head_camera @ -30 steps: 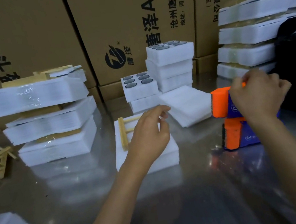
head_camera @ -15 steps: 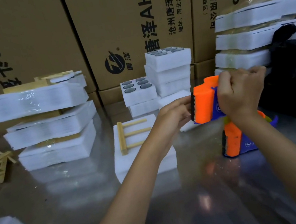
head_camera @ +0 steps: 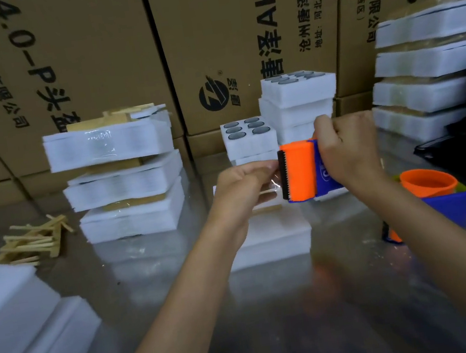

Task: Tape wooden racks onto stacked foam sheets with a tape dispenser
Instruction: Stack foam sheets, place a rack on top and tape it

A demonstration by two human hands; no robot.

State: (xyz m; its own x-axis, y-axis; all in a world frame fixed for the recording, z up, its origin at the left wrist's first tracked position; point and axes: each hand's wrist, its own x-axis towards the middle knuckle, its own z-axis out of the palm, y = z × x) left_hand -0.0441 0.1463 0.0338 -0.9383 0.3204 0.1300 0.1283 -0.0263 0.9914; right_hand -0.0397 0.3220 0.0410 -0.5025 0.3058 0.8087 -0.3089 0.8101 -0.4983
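Head view, looking down: the right hand [head_camera: 348, 150] grips an orange and blue plastic tape dispenser [head_camera: 304, 173], held in the air above a low stack of white foam sheets [head_camera: 277, 239] on the shiny metal table [head_camera: 277, 320]. Just left of the dispenser's toothed blade, the left hand [head_camera: 242, 187] pinches the clear tape end [head_camera: 275, 183]. A wooden rack lying on the stack is mostly hidden behind that hand.
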